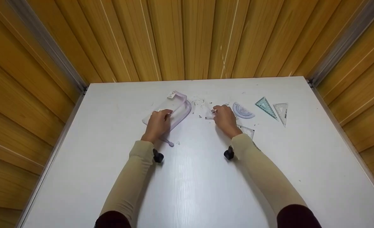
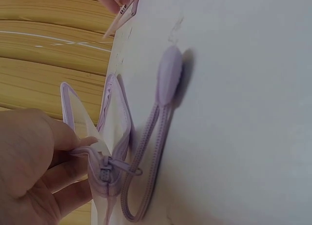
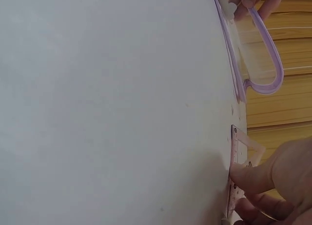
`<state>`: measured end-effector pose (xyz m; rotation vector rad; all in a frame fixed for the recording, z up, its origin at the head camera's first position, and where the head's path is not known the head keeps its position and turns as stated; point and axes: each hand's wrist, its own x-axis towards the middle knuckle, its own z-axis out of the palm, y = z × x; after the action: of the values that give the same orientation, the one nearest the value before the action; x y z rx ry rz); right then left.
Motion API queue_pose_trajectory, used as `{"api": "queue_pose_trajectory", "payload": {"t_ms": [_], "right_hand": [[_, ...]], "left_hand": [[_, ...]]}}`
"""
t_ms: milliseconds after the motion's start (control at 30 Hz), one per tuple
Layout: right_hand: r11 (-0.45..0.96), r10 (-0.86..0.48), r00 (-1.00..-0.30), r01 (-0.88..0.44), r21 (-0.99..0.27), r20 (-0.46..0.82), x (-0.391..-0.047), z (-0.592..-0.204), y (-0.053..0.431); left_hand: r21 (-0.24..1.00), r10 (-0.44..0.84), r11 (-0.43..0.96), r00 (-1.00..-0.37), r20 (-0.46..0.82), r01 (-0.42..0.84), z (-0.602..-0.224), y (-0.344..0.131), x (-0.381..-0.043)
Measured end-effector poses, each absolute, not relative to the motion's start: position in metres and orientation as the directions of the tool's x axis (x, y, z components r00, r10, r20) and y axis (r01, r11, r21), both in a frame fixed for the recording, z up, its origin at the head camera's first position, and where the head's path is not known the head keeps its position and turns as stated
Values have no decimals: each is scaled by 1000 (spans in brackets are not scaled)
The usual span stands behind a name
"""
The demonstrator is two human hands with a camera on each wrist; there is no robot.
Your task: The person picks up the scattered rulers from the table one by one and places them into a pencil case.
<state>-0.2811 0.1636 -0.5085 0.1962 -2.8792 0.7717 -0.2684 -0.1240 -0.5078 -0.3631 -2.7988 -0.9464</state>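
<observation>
My left hand (image 1: 158,124) grips the edge of a clear zip pouch (image 1: 181,119) with lilac trim, near its zip slider (image 2: 106,171). The pouch's mouth gapes in the left wrist view. A lilac pull loop with an oval tab (image 2: 169,76) hangs from the slider onto the table. Farther right, my right hand (image 1: 225,119) pinches a clear pinkish set square (image 3: 233,154) with scale marks between thumb and fingers, close to the tabletop. Part of it is hidden behind the fingers. A bluish protractor (image 1: 244,110) lies just right of this hand.
A teal set square (image 1: 266,108) and a clear set square (image 1: 282,113) lie at the right of the white table (image 1: 190,190). Another clear ruler piece (image 1: 247,131) is partly under the right wrist. Small dark crumbs (image 1: 200,116) dot the table between the hands. Wood-patterned walls (image 1: 196,41) enclose it.
</observation>
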Motion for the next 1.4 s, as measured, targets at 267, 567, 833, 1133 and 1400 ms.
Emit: {"api": "queue_pose_trajectory", "payload": {"t_ms": [267,567,833,1133,1400], "right_hand": [[790,-44,-985,-138,-597,170,-284,-506,167],[727,-49,-988,-134,-673,144,-287,-499,172],[718,-30,-990,-118,-686,138,-286,-495,178],[631,28,-998,-27,-776,58,-289,-491,189],[482,68,-994,106,-870,-83,-293,-488,200]], "left_hand": [[592,164,761,-962,219,264,-508,-123,-268],[634,129,749,-980,150,195,-504,-124,-265],[664,122,724,-982,143,187,-503,-126,-265],[685,107,706,-983,148,180,-505,-127,-268],[720,79,683,-992,95,123,-503,-127,-266]]}}
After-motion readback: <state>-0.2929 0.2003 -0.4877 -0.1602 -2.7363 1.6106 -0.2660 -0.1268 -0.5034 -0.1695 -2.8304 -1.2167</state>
